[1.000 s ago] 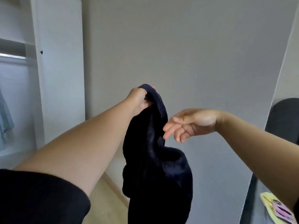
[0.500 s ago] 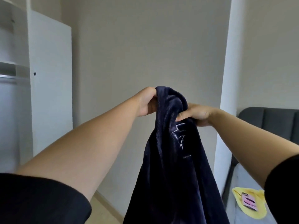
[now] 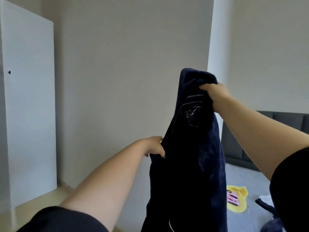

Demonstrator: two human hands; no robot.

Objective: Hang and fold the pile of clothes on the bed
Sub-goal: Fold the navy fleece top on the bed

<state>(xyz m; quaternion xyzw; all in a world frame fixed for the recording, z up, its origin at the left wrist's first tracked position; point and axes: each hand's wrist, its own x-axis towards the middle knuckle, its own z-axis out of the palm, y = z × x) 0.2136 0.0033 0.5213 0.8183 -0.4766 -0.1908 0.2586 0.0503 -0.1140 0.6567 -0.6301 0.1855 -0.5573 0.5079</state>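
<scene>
At nine o'clock in the view stood a white wardrobe panel (image 3: 30, 106), flat beside the wall. Further right, the left hand (image 3: 154, 147) sat at about six o'clock from the middle of the frame. Its fingers were curled onto the left edge of the navy robe (image 3: 189, 156), pinching a fold partway down. The robe hung in the air right of centre, clear of the bed and bunched into a thick column, with an embroidered pocket (image 3: 190, 113) facing the camera. At one o'clock from the robe's middle, the right hand (image 3: 214, 93) was closed in a fist on the gathered top and appeared to carry most of the weight. Beyond it, at four o'clock, lay the bed (image 3: 247, 178) with its grey headboard (image 3: 284, 118). A yellow item (image 3: 237, 200) lay on the mattress, and some dark cloth (image 3: 267, 206) lay near the frame's edge.

The robe looked plush and thick: soft, limp and probably heavy for a garment, neither slippery nor fragile. It would likely sag and fold over itself wherever it was unsupported, so a full fistful suited it better than a fingertip pinch. For hanging, the sensible holds seemed to be the collar and the two shoulder seams. These would have to be found inside the bunch and drawn apart before the robe could sit square.
</scene>
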